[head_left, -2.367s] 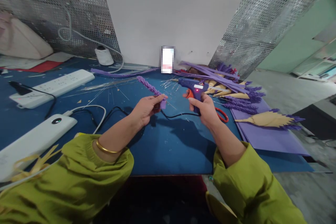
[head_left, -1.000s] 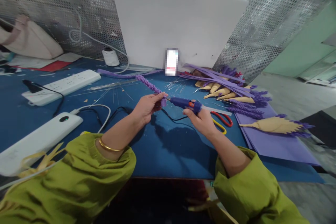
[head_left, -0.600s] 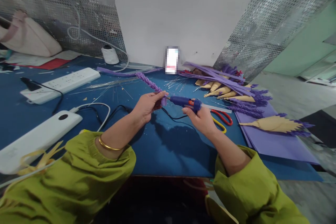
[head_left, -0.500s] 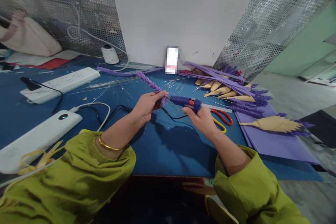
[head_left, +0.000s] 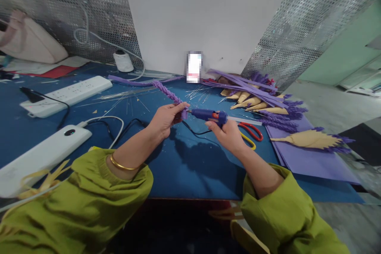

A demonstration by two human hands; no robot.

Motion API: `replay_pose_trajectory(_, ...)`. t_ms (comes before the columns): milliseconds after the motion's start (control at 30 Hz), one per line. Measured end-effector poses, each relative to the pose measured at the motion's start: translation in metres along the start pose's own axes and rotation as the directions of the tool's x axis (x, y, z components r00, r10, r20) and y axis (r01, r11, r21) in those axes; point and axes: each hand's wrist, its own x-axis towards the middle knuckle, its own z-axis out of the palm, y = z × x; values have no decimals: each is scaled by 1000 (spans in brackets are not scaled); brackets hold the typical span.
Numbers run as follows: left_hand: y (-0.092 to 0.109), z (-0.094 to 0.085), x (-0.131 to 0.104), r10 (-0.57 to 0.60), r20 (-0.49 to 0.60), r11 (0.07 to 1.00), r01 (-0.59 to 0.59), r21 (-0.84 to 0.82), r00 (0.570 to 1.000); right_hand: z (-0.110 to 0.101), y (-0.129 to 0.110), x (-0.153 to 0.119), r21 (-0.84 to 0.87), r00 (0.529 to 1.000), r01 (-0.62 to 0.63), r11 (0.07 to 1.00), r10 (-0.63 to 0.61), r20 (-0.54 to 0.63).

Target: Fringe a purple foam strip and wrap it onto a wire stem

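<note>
My left hand (head_left: 165, 119) pinches the lower end of a purple flower stem (head_left: 168, 92), whose curly length slants up to the left. A blue glue gun (head_left: 205, 114) is in my right hand (head_left: 228, 133), its nozzle at the held purple end beside my left fingertips. From the back of the gun a clear glue stick (head_left: 245, 121) sticks out to the right. Scissors with red and yellow handles (head_left: 252, 131) lie just beyond my right hand, partly hidden by it.
Purple paper strips and wrapped purple flowers (head_left: 256, 101) lie at the right, near purple sheets (head_left: 312, 162). A power strip (head_left: 68, 95) and a white power bank (head_left: 44, 156) are at the left. Thin wires and a bright phone (head_left: 194, 66) are behind my hands.
Both hands keep their hold, with the glue gun's nozzle still at the purple end. The whole view has shifted very slightly.
</note>
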Motion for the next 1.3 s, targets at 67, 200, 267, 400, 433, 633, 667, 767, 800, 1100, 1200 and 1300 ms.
replay_pose_trajectory(67, 0, 0, 0, 2, -7, 1000, -2, -1, 1000, 0, -1, 0, -7, 1000, 9, 1000, -9, -2)
replay_pose_trajectory(200, -1, 0, 1, 4, -10, 1000, -4, -2, 1000, -1, -2, 0, -6, 1000, 21, 1000, -22, -5)
replay_pose_trajectory(267, -1, 0, 1, 8, -10, 1000, -8, -4, 1000, -1, -2, 0, -8, 1000, 24, 1000, -24, -6)
replay_pose_trajectory(400, 0, -1, 1, 16, -8, 1000, -16, -7, 1000, -1, -2, 1, -16, 1000, 28, 999, -28, 6)
replay_pose_trajectory(433, 0, -1, 2, 15, -9, 1000, -15, -9, 1000, -1, -1, 1, -18, 1000, 30, 999, -29, 9)
replay_pose_trajectory(633, -1, -2, 4, 11, -23, 1000, -11, -11, 1000, -1, -2, 0, -26, 998, 60, 998, -60, -4)
replay_pose_trajectory(667, -1, -2, 4, 11, -23, 1000, -11, -7, 1000, -1, -2, 0, -27, 998, 63, 998, -63, -3)
replay_pose_trajectory(767, -1, -1, 4, 10, -28, 1000, -10, 4, 1000, -2, -3, 0, -31, 998, 64, 997, -65, -4)
replay_pose_trajectory(800, -1, -1, 4, 11, -30, 1000, -10, 5, 999, -2, -3, 0, -33, 998, 64, 997, -64, -4)
replay_pose_trajectory(1100, -2, -2, 4, 6, -35, 1000, -7, -12, 999, -3, -6, 0, -24, 998, 54, 998, -54, 13)
replay_pose_trajectory(1200, -1, -1, 4, 3, -41, 1000, -4, -15, 999, -3, -6, 0, -19, 999, 47, 999, -47, 25)
replay_pose_trajectory(1300, 0, -1, 4, -8, -40, 1000, 7, -15, 999, -2, -7, 0, -13, 998, 47, 999, -47, 29)
